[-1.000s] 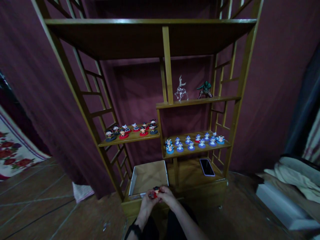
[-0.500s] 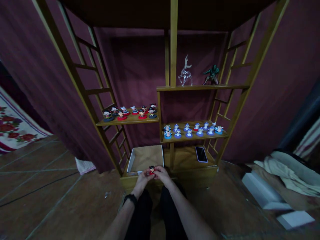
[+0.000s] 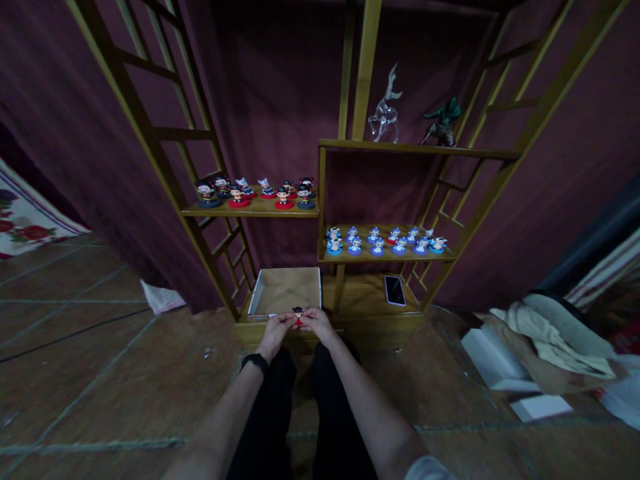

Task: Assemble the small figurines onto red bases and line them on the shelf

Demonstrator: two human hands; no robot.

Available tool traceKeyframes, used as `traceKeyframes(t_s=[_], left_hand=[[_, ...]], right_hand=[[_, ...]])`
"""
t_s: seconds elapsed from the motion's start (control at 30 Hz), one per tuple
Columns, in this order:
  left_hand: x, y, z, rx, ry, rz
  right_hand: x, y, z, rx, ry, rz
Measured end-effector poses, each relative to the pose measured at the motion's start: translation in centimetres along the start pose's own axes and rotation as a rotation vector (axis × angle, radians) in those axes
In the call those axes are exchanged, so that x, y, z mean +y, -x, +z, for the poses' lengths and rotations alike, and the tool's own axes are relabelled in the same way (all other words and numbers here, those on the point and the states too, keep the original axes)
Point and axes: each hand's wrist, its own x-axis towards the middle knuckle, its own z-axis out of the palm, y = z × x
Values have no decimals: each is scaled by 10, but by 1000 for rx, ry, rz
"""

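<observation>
Between my hands is a small figurine (image 3: pixel 298 316) with dark hair and a red body or base. My left hand (image 3: pixel 274 332) pinches it from the left, and my right hand (image 3: pixel 317 323) grips it from the right. Both hands are just in front of an open shallow box (image 3: pixel 287 273) on the bottom shelf. Several similar figurines on red and dark bases, one of them a red-based figurine (image 3: pixel 284 198), stand on the left shelf (image 3: pixel 260 208). Several figurines on mostly blue and purple bases, such as a purple-based figurine (image 3: pixel 377 247), fill the lower right shelf.
A clear deer figure (image 3: pixel 386 117) and a dark green figure (image 3: pixel 444 123) stand on the upper right shelf. A phone (image 3: pixel 395 291) lies on the bottom shelf. White boxes (image 3: pixel 495 357) and cloth (image 3: pixel 550 343) are on the floor at right.
My view has tilted down, so the shelves appear higher and larger. The figurine stays held between both hands, still in front of the box.
</observation>
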Motion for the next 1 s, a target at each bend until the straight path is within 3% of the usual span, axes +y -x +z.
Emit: traceKeyframes(t_s=[0.63,1.0], left_hand=[[-10,-7,-2,20,-13,10],[-14,-8,-1,32,129,-32]], right_hand=[[15,-11,-1,30,54,26],[5,-5,-1,75,-22,-5]])
